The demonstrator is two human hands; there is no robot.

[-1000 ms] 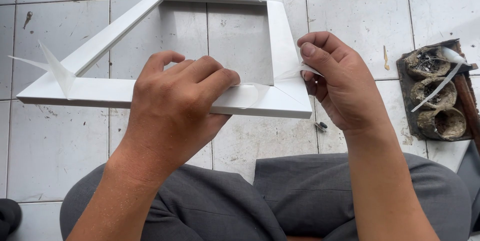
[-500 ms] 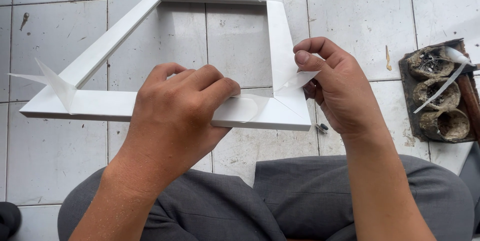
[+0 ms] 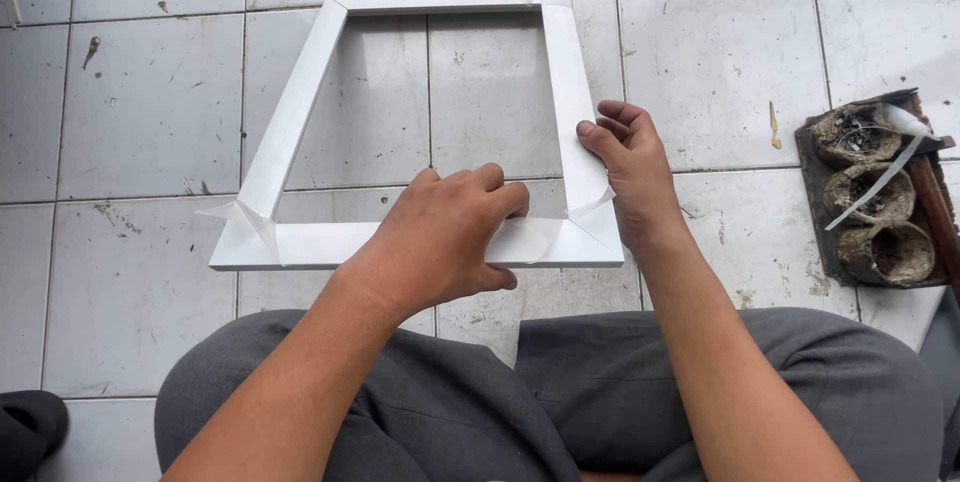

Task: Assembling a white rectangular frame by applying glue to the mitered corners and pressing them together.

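A white square frame (image 3: 300, 112) of flat strips lies in front of my knees, its corners joined with clear tape. My left hand (image 3: 440, 237) rests on top of the near strip, fingers curled over its inner edge close to the near right corner. My right hand (image 3: 630, 177) grips the right strip from the outside, fingertips pressing on it just above that corner. Loose tape ends (image 3: 590, 207) stick up at the near right corner and another at the near left corner (image 3: 240, 217).
The floor is worn grey-white tile (image 3: 150, 92). A dark tray (image 3: 815, 202) with three round crusty pots and a white strip lies at the right. My grey trousered legs (image 3: 440, 392) fill the bottom. A dark object (image 3: 25, 427) sits bottom left.
The frame has turned and dropped flatter, now squarer to me. My right hand has shifted from pinching the near right corner to pressing the right strip's outer side.
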